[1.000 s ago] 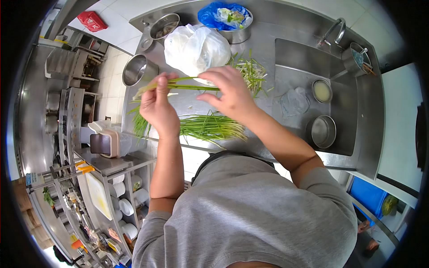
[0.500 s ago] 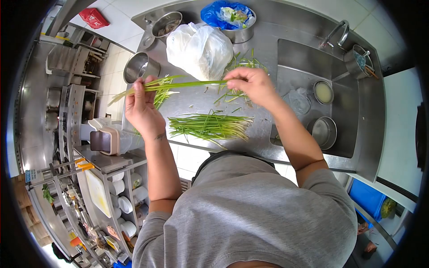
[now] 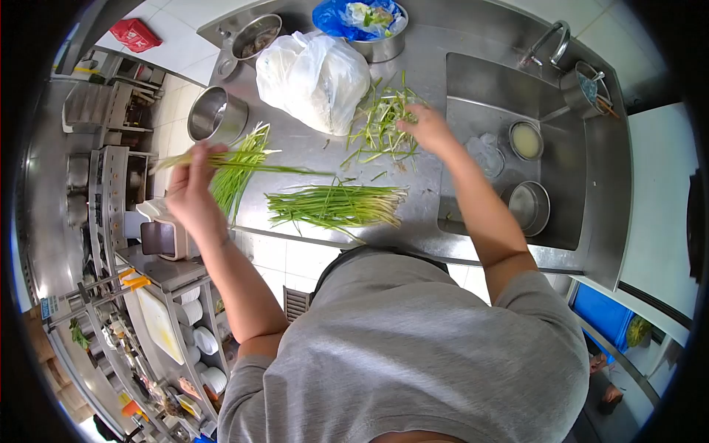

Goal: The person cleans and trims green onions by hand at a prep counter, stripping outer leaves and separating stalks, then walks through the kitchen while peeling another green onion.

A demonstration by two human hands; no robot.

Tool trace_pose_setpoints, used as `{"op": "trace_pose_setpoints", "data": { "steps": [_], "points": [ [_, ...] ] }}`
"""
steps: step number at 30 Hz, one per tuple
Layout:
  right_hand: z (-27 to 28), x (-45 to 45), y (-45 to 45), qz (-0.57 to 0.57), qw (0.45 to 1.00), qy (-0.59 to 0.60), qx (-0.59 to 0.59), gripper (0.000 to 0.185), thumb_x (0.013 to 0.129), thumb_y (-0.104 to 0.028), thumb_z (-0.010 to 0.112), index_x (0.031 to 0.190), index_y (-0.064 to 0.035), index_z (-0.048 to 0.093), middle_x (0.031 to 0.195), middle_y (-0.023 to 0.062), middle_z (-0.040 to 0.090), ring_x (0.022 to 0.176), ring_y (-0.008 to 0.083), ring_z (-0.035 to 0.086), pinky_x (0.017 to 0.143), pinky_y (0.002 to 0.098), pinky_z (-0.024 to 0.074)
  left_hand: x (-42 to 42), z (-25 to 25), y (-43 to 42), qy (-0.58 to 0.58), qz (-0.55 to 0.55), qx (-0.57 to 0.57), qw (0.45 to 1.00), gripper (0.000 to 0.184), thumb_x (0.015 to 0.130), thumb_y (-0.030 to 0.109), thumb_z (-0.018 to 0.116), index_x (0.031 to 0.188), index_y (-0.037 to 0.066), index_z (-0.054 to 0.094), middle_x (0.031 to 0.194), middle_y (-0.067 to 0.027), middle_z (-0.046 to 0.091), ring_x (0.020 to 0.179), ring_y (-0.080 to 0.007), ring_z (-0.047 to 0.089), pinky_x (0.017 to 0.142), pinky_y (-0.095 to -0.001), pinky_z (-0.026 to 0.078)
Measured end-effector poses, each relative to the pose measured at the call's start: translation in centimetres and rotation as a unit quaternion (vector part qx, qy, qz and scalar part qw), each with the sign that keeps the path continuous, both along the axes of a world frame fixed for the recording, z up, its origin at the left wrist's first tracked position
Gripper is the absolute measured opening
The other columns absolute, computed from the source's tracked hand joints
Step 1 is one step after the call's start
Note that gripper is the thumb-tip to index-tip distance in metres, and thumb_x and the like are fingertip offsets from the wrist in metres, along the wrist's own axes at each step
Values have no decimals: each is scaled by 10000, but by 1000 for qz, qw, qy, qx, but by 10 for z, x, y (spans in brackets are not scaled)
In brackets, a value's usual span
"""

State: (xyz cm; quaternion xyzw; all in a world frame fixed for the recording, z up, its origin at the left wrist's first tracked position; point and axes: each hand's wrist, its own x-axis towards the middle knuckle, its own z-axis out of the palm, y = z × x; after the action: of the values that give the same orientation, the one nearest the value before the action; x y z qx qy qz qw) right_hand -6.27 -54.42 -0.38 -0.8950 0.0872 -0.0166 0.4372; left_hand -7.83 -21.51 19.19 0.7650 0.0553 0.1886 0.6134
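Observation:
My left hand (image 3: 193, 193) is closed around a few long green scallions (image 3: 269, 168), held above the left part of the steel counter. Their tips blur to the left of the fist. Over a loose heap of scallion trimmings (image 3: 384, 125) is my right hand (image 3: 430, 131), its thumb and forefinger apart. Whether its fingertips touch the scraps I cannot tell. A neat bunch of scallions (image 3: 336, 205) lies flat near the counter's front edge, pale ends to the right. Another scallion pile (image 3: 235, 181) lies beside and partly beneath my left hand.
A full white plastic bag (image 3: 314, 85) stands behind the scallions. Left of it is a steel pot (image 3: 216, 116); behind are a bowl (image 3: 256, 37) and a blue-bagged pot (image 3: 380, 48). The sink (image 3: 554, 140) on the right holds metal bowls. Shelves with dishes stand lower left.
My left hand has moved left and down with the scallions. My right hand has come away from their right end to the trimmings, its pinch opened. The view has shifted slightly.

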Motion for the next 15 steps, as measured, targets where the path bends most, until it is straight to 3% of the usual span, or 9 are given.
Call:
{"op": "trace_pose_setpoints", "data": {
  "steps": [1,4,8,10,15],
  "points": [
    [-8,4,4,-33,991,61,-114,380,778,-355,643,1013,-57,619,1013,144,640,972,324,596,840,413,450,0,-4,-8,20,-32,14,999,216,884,159,573,959,-37,623,798,-114,664,768,-154,632,742,-259,486],
    [-31,12,10,-28,968,201,-149,338,769,-340,634,932,-43,644,997,174,632,945,345,594,812,412,467,-4,-16,-29,81,-107,32,991,233,881,168,577,958,-48,621,786,-114,663,749,-148,631,717,-261,493],
    [-65,15,4,-82,985,100,-110,262,762,-281,626,872,-45,654,914,174,643,832,344,618,722,406,494,-4,-27,-43,163,-152,0,975,238,894,162,553,975,-55,608,794,-124,660,737,-163,638,714,-275,504],
    [-43,9,3,-99,987,16,-126,234,758,-258,626,867,-53,652,872,164,647,774,334,625,683,387,500,0,-40,-47,203,-177,-29,963,248,908,164,523,1002,-54,593,831,-137,658,767,-185,644,735,-288,510],
    [32,-22,23,-12,990,-91,106,146,769,-178,635,829,-46,619,758,120,637,652,269,614,589,342,475,9,-82,-82,285,-284,-107,909,320,910,249,525,1073,-21,578,897,-108,662,858,-184,641,752,-277,492]
  ]
}}
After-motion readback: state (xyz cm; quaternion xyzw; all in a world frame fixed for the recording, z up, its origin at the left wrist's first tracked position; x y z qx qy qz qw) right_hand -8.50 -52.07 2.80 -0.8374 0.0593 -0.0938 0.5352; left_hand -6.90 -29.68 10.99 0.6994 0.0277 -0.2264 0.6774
